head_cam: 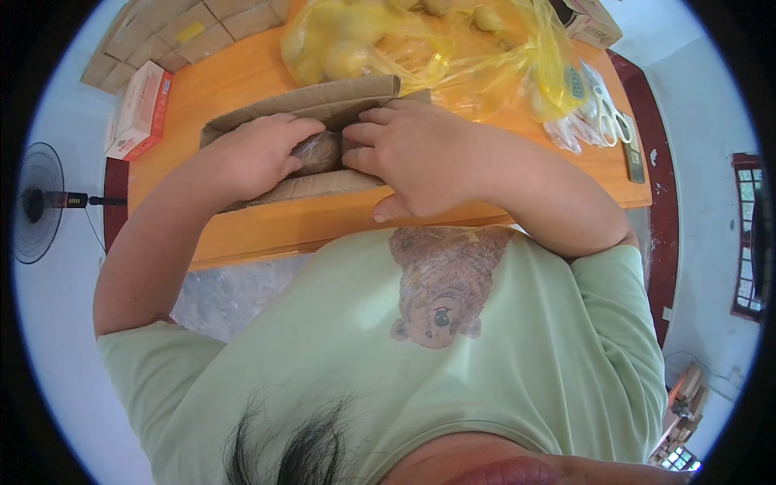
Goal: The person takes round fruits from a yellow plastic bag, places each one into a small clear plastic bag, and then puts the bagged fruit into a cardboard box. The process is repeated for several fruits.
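Note:
An open cardboard box (364, 91) stands on the orange wooden table (254, 239) close before me. Inside it lies a brown rounded item in clear plastic wrap (318, 153). My left hand (260, 154) reaches over the box's left part, its thumb and fingertips against the wrapped item. My right hand (418, 154) lies over the right part, with fingers bent into the box and the thumb outside the near wall. Something brown shows under the right fingertips; whether it is a second wrapped item I cannot tell. Both hands hide much of the box.
Behind the box spreads a yellow plastic bag (357, 42) with several round fruits. White-handled scissors (606, 118), clear plastic bags (567, 133) and a dark flat device (633, 154) lie at right. Stacked small cartons (182, 36) and a red-white box (139, 112) stand at left.

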A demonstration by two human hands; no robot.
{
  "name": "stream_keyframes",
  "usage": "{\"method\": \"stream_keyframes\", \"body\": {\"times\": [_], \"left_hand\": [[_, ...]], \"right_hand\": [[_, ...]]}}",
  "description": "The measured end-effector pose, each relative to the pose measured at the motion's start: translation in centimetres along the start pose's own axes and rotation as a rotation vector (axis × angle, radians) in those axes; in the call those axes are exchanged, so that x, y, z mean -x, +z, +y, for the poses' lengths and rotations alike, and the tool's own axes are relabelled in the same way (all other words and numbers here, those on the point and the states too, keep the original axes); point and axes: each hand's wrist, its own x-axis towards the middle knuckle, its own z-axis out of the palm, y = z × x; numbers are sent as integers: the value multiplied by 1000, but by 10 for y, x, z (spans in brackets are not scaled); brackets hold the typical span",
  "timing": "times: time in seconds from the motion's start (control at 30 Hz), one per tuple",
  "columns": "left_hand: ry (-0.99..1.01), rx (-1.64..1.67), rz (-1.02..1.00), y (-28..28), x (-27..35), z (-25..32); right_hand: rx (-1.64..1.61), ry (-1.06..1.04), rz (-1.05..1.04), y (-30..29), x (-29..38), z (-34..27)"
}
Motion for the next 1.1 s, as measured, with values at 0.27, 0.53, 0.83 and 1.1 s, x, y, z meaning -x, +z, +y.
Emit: {"method": "stream_keyframes", "body": {"times": [0.27,0.53,0.83,1.1], "left_hand": [[-45,176,39,-29,-2,41],[52,251,24,-41,-44,80],[576,-12,262,-45,-162,139],[695,-117,61,-32,-269,207]], "right_hand": [[-26,-153,492,11,54,1],[-307,291,935,46,152,59],[-393,972,910,82,174,146],[-45,691,645,82,137,108]]}}
